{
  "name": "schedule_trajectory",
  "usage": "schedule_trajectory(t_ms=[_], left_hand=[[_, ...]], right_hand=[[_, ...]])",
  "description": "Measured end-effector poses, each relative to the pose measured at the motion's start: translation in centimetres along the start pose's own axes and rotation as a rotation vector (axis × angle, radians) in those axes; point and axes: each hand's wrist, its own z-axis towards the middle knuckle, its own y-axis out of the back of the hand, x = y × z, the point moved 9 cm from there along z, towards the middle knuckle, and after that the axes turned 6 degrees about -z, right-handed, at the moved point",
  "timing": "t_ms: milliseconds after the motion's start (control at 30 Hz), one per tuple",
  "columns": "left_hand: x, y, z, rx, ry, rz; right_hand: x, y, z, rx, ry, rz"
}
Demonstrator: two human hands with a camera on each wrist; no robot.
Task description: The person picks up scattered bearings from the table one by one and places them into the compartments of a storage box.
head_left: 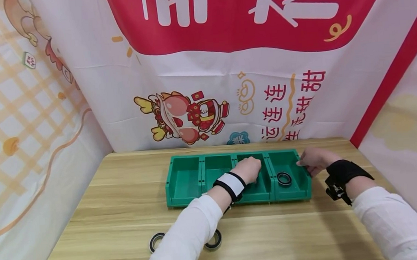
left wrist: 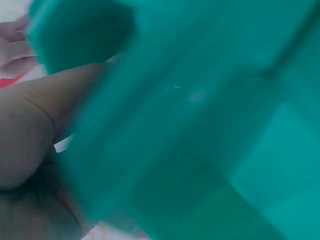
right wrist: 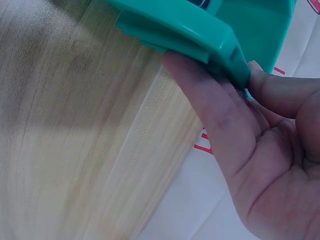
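Note:
A green parts bin (head_left: 292,196) with several side-by-side compartments stands on the wooden table. My left hand (head_left: 247,170) reaches over the compartment second from the right, fingers curled at its wall. Close up in the left wrist view, the thumb (left wrist: 30,130) lies against the blurred green plastic; the other fingertips are hidden. At the bin's right end, my right hand (head_left: 315,160) pinches the side wall. Its thumb (right wrist: 280,92) is on the inner side and its fingers are on the outer side, under the rim. A black-sealed ball bearing (head_left: 279,180) lies in the rightmost compartment.
Two more ball bearings lie on the table in front of the bin: one (head_left: 152,244) left of my left forearm, one (head_left: 219,240) just right of it and partly covered. A printed cloth (head_left: 117,92) hangs behind the table's back edge.

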Motion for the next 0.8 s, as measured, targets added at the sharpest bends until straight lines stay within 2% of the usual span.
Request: schedule_trajectory(t_ms=[200, 333, 467, 633, 700, 800], left_hand=[[0.2, -1.1, 0.3, -0.046, -0.006, 0.101], [0.4, -1.4, 0.3, -0.058, 0.004, 0.117], [0.5, -1.8, 0.6, -0.055, 0.001, 0.121], [0.1, -2.4, 0.7, -0.036, -0.018, 0.229], [-0.3, -2.1, 0.3, -0.044, -0.028, 0.272], [-0.9, -0.7, -1.3, -0.081, -0.041, 0.293]], right_hand=[[0.5, -0.1, 0.0, -0.008, 0.015, -0.027], [0.7, -0.1, 0.2, -0.018, 0.019, -0.044], [0.4, -0.1, 0.4, -0.015, 0.010, -0.044], [0.2, 0.0, 0.3, -0.013, 0.002, -0.043], [0.2, 0.0, 0.3, -0.012, 0.002, -0.041], [0.2, -0.1, 0.2, -0.014, 0.002, -0.035]])
